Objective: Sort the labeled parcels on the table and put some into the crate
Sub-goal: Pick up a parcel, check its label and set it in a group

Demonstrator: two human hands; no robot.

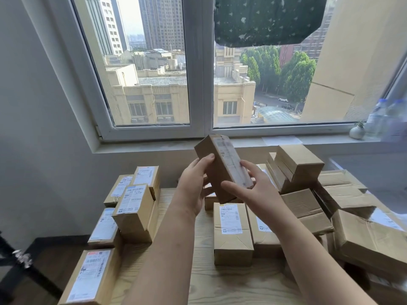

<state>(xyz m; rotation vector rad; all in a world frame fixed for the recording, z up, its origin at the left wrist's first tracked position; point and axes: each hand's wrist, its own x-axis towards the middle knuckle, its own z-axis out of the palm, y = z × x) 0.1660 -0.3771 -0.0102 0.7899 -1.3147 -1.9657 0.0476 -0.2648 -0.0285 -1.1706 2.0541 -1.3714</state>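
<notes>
Above table (198,282): parcel (217,170) gripped between both hands.

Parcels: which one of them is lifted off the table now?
The long brown parcel, held up between the left hand and the right hand. Every other parcel rests on the table or on a stack.

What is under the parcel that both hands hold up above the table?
The held parcel, gripped by the left hand and right hand, is in the air. Below it stands a labelled box on the wooden table. The hands cover most of another box.
</notes>
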